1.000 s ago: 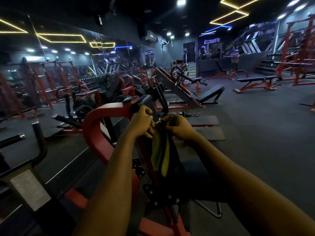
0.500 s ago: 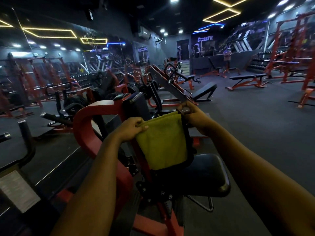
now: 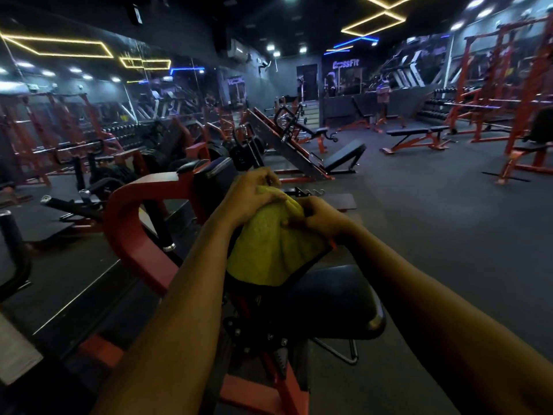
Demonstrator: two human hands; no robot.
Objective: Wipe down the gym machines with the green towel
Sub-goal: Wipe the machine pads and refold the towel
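**Red steel-framed gym machine** point(image 3: 125, 211): stands directly before the person. Its curved red arm rises to the left of its round black padded seat point(image 3: 338, 298), which serves as the reference below.

**Yellow-green cloth towel** point(image 3: 269, 250): held just above the seat's left rear edge, bunched at the top and hanging in a loose fan. Whether its lower hem touches the seat cannot be told.

**Left hand** point(image 3: 254, 196): above the seat, grip closed over the towel's gathered top.

**Right hand** point(image 3: 320, 220): just beside the left hand, grip pinching the towel's upper right edge.

**Assessment:** the towel looks light, soft and limp. It will likely fold and slide unless gathered into a pad. The best hold is the bunched top, with the palm flat behind the cloth when pressing.
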